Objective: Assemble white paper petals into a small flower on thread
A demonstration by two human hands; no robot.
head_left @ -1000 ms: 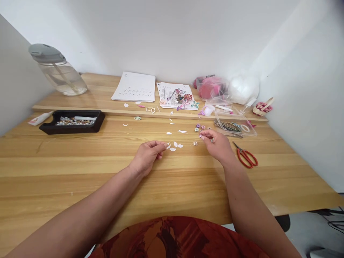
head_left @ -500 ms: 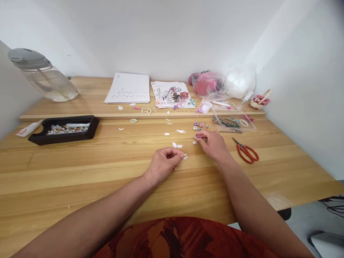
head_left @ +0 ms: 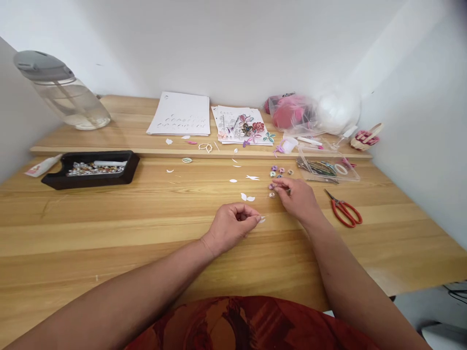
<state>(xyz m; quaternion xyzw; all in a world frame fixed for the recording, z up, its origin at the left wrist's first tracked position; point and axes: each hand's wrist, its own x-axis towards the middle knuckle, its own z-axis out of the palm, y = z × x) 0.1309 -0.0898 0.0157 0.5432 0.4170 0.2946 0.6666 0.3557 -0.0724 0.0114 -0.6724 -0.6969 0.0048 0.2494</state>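
Reaching in over the near edge of the counter (head_left: 109,233), the person's two bare forearms meet near its middle. The left hand (head_left: 233,226) lies knuckles up with the fingers curled. Its grip is narrow, thumb and fingertips pinched on a small white paper petal (head_left: 261,219) that pokes out towards the right, just above the wood.

A little farther back and to the right, the right hand (head_left: 297,197) rests with its fingers bent down among a scatter of small paper coils (head_left: 280,171). Its fingertips touch the nearest coil, but the view does not show whether the grip is closed on it.

Two more loose petals (head_left: 247,198) lie between the hands, just beyond the left one. Red-handled scissors (head_left: 345,211) lie shut near the right edge, just beside the right wrist.

Farther back, a clear box (head_left: 326,167) of thin strips sits against the raised shelf (head_left: 109,150). Towards the left edge are a black tray (head_left: 91,167) of beads and a glue tube (head_left: 42,165).

On the shelf stand a water bottle (head_left: 60,92) in the far left corner, white sheets (head_left: 180,114), sheets bearing paper flowers (head_left: 244,127), a pink bag (head_left: 290,109), a white bag (head_left: 337,112) and a small basket (head_left: 365,137) in the far right corner.
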